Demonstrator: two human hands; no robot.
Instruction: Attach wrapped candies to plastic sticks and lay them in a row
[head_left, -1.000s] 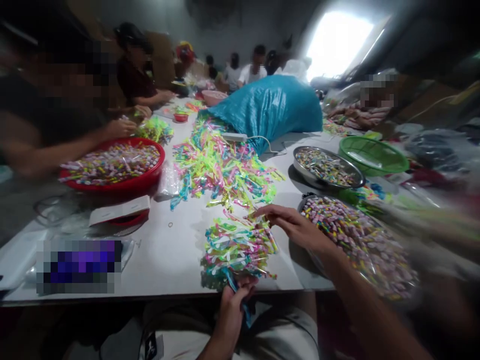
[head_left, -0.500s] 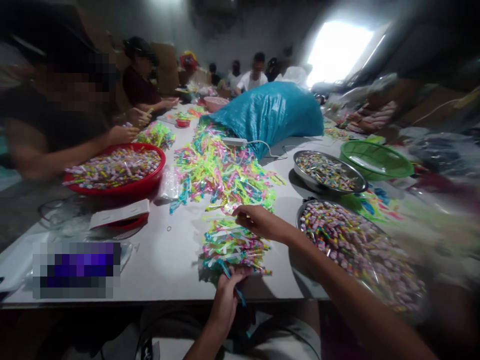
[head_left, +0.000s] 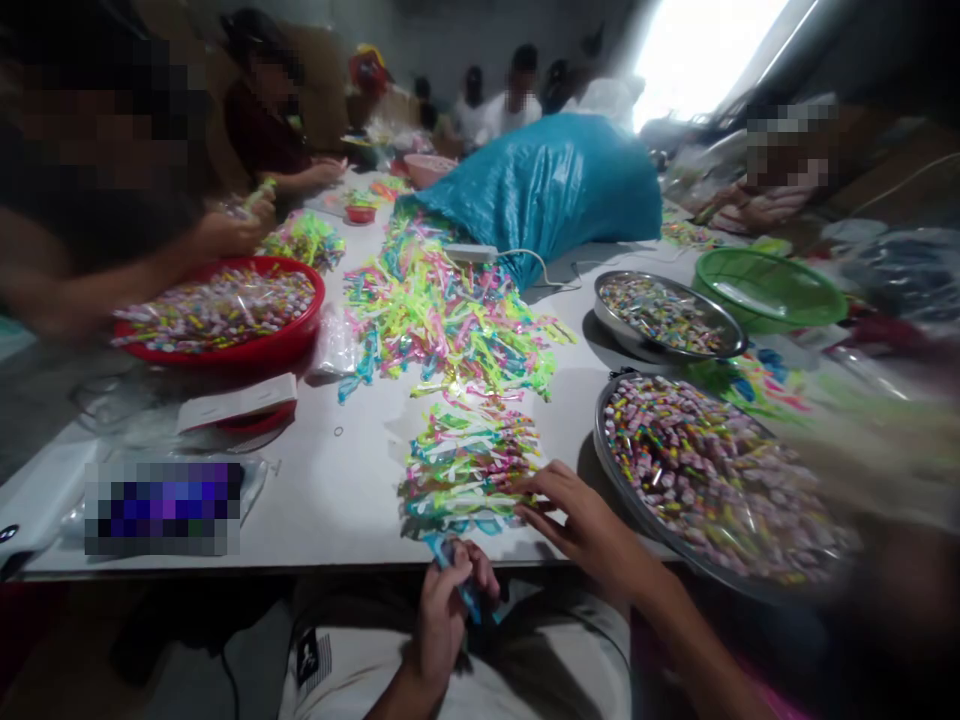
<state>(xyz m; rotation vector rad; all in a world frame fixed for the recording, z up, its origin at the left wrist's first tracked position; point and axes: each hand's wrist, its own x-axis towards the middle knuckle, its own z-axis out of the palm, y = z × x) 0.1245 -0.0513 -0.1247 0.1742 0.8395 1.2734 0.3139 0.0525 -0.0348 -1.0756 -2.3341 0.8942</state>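
My left hand [head_left: 448,597] is closed around a translucent blue plastic piece [head_left: 469,592], low in front of the table edge. Part of that piece is hidden by the fingers. My right hand [head_left: 574,510] has its fingers apart at the right ends of a stacked row of slim colourful plastic pieces [head_left: 469,470]. These lie side by side in green, blue, pink and white, with small beads or candies at their right ends. A loose heap of similar bright pieces [head_left: 450,310] lies just beyond the row.
A blue sack [head_left: 555,190] and a white power strip [head_left: 471,253] lie behind the heap. To the right are a large metal tray [head_left: 604,455], a metal bowl [head_left: 652,350] and a green basket [head_left: 772,310]. A red basin [head_left: 300,335] stands left. Several co-workers sit around the table.
My right hand has moved from the far end of the row down to its right side. My left hand has drawn back off the table with the blue piece. The view has tilted down.
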